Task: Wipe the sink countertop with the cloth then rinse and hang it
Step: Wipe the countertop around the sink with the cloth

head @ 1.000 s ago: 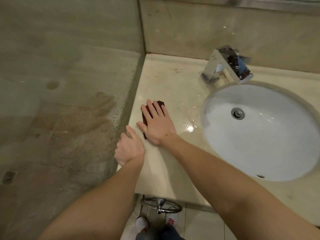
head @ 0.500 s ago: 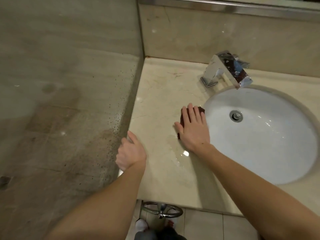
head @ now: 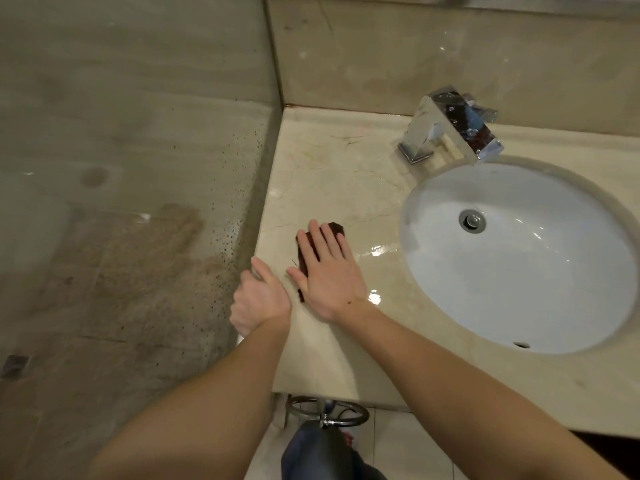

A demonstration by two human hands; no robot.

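Two hands occupy the left part of the countertop (head: 346, 168). We see the right hand (head: 329, 275) laid flat, fingers extended and close together, pressing the dark red-brown cloth (head: 337, 229) against the stone; only the cloth's far corner and left edge show past the palm. The left hand (head: 258, 299) sits on the counter's left edge, fingers curled over it and holding nothing else, apparently for support. The cloth lies near the front-left corner, well left of the basin (head: 519, 306).

We judge the cloth to be light, soft and limp, probably damp; it should slide easily under a flat palm, and lifting it for rinsing would be easiest by pinching the exposed far corner or bunching it in the fist.

The countertop is polished, cream, veined stone, glossy with a wet film between hand and basin, so likely slippery. The basin is a smooth white oval with a metal drain (head: 471, 221). The faucet (head: 450, 126) is angular, mirror-bright chrome. A speckled glass panel (head: 138, 168) stands at left.
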